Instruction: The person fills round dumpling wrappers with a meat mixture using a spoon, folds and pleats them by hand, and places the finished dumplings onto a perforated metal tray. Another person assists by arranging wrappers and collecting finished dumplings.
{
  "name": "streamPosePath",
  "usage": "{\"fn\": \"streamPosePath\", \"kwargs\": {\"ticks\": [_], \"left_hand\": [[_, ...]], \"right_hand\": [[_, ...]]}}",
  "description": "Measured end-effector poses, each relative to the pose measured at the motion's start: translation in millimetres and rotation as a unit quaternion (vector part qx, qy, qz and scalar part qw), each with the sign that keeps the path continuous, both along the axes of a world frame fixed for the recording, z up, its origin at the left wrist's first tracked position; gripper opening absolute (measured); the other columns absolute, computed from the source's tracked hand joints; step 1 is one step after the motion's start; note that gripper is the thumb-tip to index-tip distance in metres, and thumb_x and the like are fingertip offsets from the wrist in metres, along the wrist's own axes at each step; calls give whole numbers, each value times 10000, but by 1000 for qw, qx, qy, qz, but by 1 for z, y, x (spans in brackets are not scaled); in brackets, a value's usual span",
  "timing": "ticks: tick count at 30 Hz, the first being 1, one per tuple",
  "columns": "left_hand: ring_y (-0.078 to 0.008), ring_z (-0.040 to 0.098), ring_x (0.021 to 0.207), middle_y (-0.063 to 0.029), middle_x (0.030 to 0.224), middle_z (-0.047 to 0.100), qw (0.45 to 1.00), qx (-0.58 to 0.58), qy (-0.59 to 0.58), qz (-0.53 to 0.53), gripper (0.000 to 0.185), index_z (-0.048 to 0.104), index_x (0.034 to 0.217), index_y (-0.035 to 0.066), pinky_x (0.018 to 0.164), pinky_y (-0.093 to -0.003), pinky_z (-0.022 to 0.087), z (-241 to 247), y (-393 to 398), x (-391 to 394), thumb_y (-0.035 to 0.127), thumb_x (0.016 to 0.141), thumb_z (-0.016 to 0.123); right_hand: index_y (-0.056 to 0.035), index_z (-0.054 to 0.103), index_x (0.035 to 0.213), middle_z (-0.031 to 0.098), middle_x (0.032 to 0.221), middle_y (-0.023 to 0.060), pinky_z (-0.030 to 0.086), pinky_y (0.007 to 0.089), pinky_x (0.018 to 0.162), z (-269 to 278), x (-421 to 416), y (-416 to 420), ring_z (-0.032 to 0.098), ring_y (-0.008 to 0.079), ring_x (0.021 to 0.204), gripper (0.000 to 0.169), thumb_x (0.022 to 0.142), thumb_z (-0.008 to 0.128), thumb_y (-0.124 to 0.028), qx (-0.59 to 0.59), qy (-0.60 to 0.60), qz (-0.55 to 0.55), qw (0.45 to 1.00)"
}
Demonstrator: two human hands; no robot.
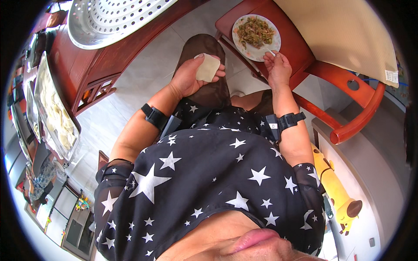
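On the palm of my left hand lies a square, pale dough wrapper, with the thumb resting on its edge and the fingertips showing beyond it. That hand is above my knee in dark sheer cloth. My right hand pinches the handle of a thin white utensil. The utensil's far end reaches into a chopped green and brown filling and is hidden there. The filling sits on a round white plate with a floral rim, which rests on the red wooden chair seat.
A perforated metal tray overhangs the red wooden table at upper left. Left of me, a tray holds many folded dumplings. The chair's curved armrest is at right, near a yellow plush toy. Another person appears far left.
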State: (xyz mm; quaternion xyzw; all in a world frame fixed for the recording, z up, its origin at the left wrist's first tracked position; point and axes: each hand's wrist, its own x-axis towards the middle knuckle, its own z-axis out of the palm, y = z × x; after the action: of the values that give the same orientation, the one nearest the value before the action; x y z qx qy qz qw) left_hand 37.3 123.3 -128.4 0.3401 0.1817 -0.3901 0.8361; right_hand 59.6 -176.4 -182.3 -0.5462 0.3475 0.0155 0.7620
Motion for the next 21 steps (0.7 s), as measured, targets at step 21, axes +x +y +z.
{"fn": "streamPosePath", "kwargs": {"ticks": [21], "left_hand": [[-288, 647, 1059, -190, 1188, 626, 999, -19, -26, 1, 458, 502, 1308, -4, 899, -368, 532, -4, 3, -3, 351, 1066, 344]], "right_hand": [[4, 539, 1177, 686, 981, 154, 577, 265, 674, -8, 3, 11, 684, 201, 808, 222, 1037, 468, -153, 15, 121, 9, 992]]}}
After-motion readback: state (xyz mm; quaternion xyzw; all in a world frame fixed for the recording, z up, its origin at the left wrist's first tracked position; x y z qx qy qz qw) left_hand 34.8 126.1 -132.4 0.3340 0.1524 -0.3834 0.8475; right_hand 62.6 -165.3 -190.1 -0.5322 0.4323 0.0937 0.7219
